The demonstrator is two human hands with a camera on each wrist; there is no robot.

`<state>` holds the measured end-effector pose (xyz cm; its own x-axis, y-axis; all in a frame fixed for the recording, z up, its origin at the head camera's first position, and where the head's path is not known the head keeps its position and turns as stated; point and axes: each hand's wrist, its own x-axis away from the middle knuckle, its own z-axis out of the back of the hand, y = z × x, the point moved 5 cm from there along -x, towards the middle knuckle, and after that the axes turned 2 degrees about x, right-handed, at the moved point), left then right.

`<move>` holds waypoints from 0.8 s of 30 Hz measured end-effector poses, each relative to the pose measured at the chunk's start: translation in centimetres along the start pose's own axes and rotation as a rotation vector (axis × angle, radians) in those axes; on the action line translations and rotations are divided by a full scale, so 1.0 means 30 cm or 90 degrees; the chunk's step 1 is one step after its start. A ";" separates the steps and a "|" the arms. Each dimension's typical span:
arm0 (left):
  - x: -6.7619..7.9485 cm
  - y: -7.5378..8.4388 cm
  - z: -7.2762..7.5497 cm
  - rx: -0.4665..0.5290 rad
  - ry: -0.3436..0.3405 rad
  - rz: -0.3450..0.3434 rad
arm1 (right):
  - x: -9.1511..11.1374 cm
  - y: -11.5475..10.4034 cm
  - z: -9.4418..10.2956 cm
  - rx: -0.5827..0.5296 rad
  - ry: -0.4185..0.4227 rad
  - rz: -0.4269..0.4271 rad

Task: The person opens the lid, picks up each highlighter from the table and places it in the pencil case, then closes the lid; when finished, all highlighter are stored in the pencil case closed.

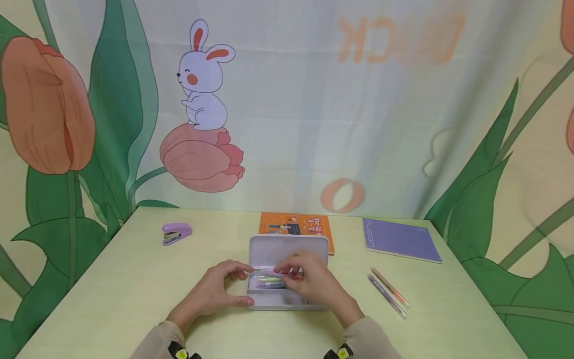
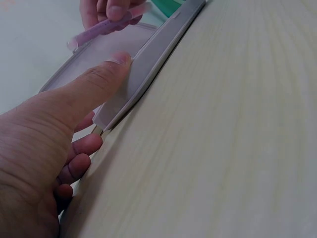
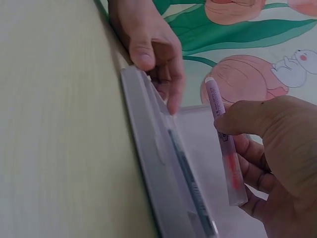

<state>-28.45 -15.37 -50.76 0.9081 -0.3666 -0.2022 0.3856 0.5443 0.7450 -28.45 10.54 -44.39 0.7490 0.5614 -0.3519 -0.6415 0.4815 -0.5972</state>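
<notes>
A pale grey pencil case (image 1: 289, 249) stands with its lid raised at the middle of the table. At its left end, my left hand (image 1: 221, 286) holds the case, thumb by the front corner and fingers round the back. Over the case, my right hand (image 1: 309, 279) pinches a pink capped pen (image 3: 225, 144) between thumb and fingers; its clear cap shows a red tip inside. Several pens (image 1: 271, 284) lie in the case's back compartment, partly hidden by the right hand. A dark pen (image 3: 190, 181) inside is visible in the right wrist view.
Behind the lid lies an orange book (image 1: 296, 225), partly covered. A purple stapler (image 1: 176, 233) is at the back left and a purple notebook (image 1: 399, 239) at the back right. Two pens (image 1: 387, 294) lie right of the case. A printed curtain (image 1: 287, 124) hangs behind.
</notes>
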 end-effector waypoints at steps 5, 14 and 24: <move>-0.003 -0.001 -0.004 -0.001 -0.001 -0.004 | 0.000 -0.008 -0.060 -0.023 -0.025 0.015; 0.000 -0.004 -0.001 0.010 0.000 -0.001 | 0.012 -0.010 -0.110 0.001 -0.072 -0.017; 0.000 -0.005 -0.002 0.013 0.005 -0.007 | 0.018 -0.013 -0.111 0.010 -0.089 -0.043</move>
<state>-28.49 -15.40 -50.91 0.9052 -0.3668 -0.2146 0.3918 0.5245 0.7559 -27.24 8.41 -46.76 0.7612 0.6146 -0.2070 -0.5936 0.5318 -0.6040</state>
